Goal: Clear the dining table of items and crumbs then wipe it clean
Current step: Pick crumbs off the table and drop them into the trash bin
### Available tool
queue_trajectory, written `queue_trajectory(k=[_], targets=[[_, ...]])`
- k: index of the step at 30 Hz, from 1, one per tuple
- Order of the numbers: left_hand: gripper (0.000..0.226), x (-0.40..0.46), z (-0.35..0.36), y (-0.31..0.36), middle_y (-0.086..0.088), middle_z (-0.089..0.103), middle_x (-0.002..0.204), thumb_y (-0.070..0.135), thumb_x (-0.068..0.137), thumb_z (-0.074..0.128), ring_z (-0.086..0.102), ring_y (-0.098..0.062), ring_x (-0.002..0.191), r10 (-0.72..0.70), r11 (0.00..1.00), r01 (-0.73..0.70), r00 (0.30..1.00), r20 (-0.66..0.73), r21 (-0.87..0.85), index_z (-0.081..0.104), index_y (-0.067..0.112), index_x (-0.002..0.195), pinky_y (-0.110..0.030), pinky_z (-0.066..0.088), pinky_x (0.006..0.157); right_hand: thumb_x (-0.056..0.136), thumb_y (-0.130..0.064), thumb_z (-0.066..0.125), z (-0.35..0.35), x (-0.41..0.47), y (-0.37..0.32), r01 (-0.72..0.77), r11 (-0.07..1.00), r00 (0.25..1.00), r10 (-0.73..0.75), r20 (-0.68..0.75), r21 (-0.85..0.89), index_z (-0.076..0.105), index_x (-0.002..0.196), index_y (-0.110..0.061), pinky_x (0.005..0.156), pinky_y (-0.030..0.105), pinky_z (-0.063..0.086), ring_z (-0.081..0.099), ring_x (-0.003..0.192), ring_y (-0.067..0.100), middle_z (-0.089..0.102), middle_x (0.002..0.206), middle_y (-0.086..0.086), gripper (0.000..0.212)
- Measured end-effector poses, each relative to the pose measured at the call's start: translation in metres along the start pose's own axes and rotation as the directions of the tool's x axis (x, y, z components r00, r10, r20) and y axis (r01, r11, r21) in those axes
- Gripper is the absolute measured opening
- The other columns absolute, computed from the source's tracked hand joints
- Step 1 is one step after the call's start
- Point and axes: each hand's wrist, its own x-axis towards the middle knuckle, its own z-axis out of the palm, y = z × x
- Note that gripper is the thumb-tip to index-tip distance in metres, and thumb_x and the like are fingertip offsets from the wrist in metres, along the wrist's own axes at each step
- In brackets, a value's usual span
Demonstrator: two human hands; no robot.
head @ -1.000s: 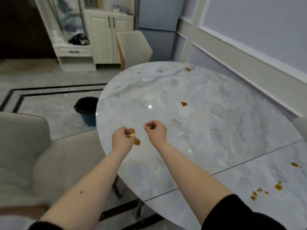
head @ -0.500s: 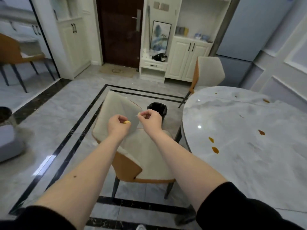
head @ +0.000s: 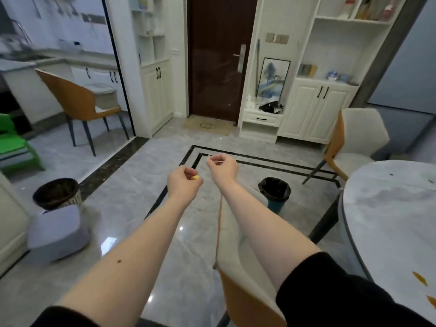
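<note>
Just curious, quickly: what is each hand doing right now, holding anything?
Left hand: closed on a small yellow scrap, pinched at the fingertips.
Right hand: closed in a pinch grip on something thin; too small to tell what.

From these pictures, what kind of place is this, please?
Most likely a home dining area beside an entrance: a marble dining table with crumbs, upholstered chairs, white built-in cabinets, a dark front door with a doormat, and a lined bin.

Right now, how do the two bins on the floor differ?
The blue bin has a black liner and stands by the dining table; the striped bin looks brown-lined and stands far left. The blue bin is nearer the right hand. Both are open-topped.
</note>
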Motion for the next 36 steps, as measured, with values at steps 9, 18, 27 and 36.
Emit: queue_trajectory(k=[9,18,27,36], targets=[[0.015,0.170,-0.075,-0.023,-0.004,0.060,0.079,0.008,0.075,0.070,0.065,-0.025,0.082,-0.111,0.990,0.100,0.987,-0.114,-0.101,0.058,0.016,0.077,-0.043,0.056,0.084,0.081,-0.017,0.066,0.151,0.093,-0.033,0.028,0.999,0.998,-0.027,0.062,-0.026,0.063,0.074,-0.016,0.072,0.027,0.046,0.062,0.081,0.019,0.066,0.095,0.014,0.008],[0.013,0.358,-0.063,-0.016,0.001,0.058,0.073,0.007,0.074,0.070,0.065,-0.027,0.086,-0.005,0.998,0.005,1.000,0.009,-0.064,0.061,0.013,0.080,-0.043,0.055,0.085,0.082,-0.020,0.067,0.236,0.229,-0.029,-0.011,0.998,0.998,0.008,-0.058,-0.055,0.062,0.075,-0.016,0.075,0.030,0.050,0.061,0.079,0.020,0.062,0.103,0.012,0.010],[0.013,0.484,0.059,-0.002,-0.001,0.058,0.067,0.007,0.075,0.069,0.060,-0.022,0.066,-0.003,0.999,0.018,0.955,0.296,-0.050,0.058,0.016,0.074,-0.046,0.057,0.080,0.082,-0.018,0.068,0.203,0.359,0.018,-0.120,0.988,0.956,0.089,-0.281,-0.095,0.061,0.073,-0.014,0.071,0.024,0.044,0.058,0.070,0.016,0.059,0.101,0.011,0.011],[0.019,0.588,0.265,0.039,-0.006,0.061,0.077,0.006,0.074,0.068,0.066,-0.034,0.086,0.042,0.999,-0.023,0.858,0.513,-0.043,0.055,0.020,0.070,-0.042,0.056,0.082,0.081,-0.020,0.069,0.094,0.527,0.099,-0.253,0.949,0.870,0.139,-0.473,-0.186,0.062,0.073,-0.016,0.081,0.033,0.052,0.063,0.077,0.023,0.057,0.098,0.006,0.011]])
